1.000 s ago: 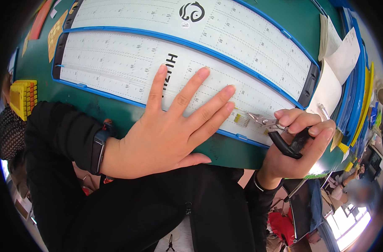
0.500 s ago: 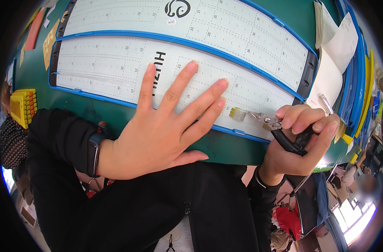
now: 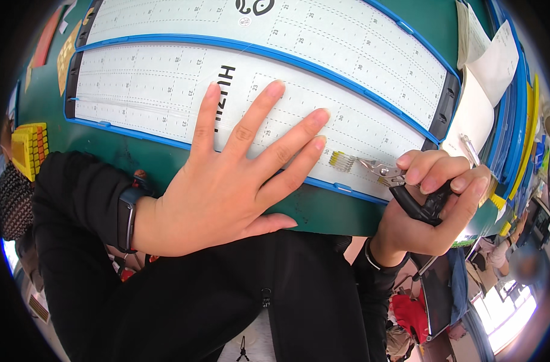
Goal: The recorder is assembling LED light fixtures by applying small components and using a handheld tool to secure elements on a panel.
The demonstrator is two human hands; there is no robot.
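Observation:
My left hand (image 3: 226,181) lies palm down with its fingers spread over the front panel of a long white case (image 3: 130,84) with a blue rim. Dashed lines, small marks and thin strands, perhaps fishing line, show on that panel. My right hand (image 3: 435,199) is closed around the black handles of a small pair of pliers (image 3: 429,208). Their metal head points left, over the panel's right part. Beside the tip stands a row of thin metal pins with yellow ends (image 3: 342,161). A second, similar pin row (image 3: 384,181) is partly hidden under the pliers.
A green mat (image 3: 299,205) covers the table. Papers (image 3: 473,114) and a pen (image 3: 468,145) lie at the right, beside stacked blue and yellow folders (image 3: 507,163). A yellow object with orange blocks (image 3: 28,151) sits at the left edge. Another person (image 3: 501,253) shows at the far right.
The whole view has shifted slightly, and the case sits a little higher and further left. Both hands keep nearly the same pose; the pliers stay beside the pin row.

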